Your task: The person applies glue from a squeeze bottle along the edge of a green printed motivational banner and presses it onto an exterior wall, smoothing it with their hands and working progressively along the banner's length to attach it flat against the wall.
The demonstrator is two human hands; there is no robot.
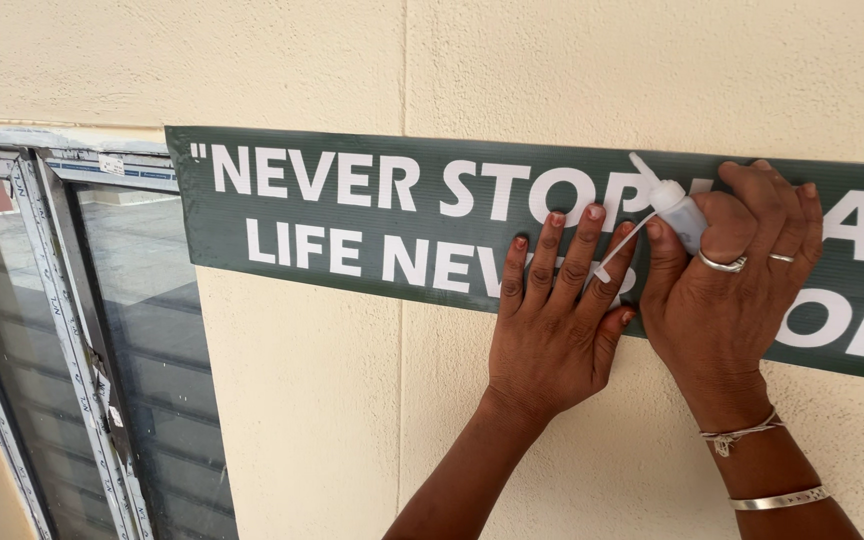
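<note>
A long dark green sign (pixel 352 215) with white lettering lies flat against a cream wall, tilted slightly down to the right. My left hand (pixel 557 320) presses flat on the sign's lower edge, fingers spread upward. Beside it, my right hand (pixel 727 270) also rests on the sign and grips a small white squeeze bottle (pixel 674 205) with a pointed nozzle aimed up and left. A loose cap on a thin white strap (pixel 620 250) dangles from the bottle between the two hands. Rings and bracelets are on my right hand and wrist.
The cream plaster wall (pixel 312 420) has a vertical joint line running behind the sign. At the left stands a grey-framed sliding window (pixel 72 350) with glass panes; the sign's left end overlaps the top right corner of its frame.
</note>
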